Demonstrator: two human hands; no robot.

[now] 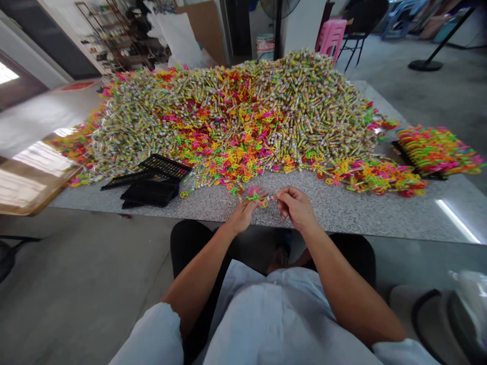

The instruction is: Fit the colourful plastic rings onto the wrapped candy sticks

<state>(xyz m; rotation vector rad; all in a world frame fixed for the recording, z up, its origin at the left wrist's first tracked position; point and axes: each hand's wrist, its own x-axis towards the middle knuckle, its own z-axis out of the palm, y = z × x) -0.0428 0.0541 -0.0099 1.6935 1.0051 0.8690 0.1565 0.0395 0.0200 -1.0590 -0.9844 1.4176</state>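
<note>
At the table's near edge my left hand (243, 213) holds a few small bright plastic toys (253, 193) in pink, green and yellow between its thumb and fingers. Just to the right, my right hand (297, 205) pinches the end of a small tube (271, 197) with a whitish part. The tube reaches across to the toys in my left hand; whether they are joined I cannot tell. Beyond both hands rises a wide heap of small filled tubes (315, 101), mixed with loose coloured plastic pieces (243, 162).
Black slotted plastic trays (152, 190) lie stacked at the left on the speckled stone table (323, 213). A black tray packed with coloured pieces (437, 152) sits at the right. Pink stools (331, 35) and a black chair (363, 23) stand behind the table.
</note>
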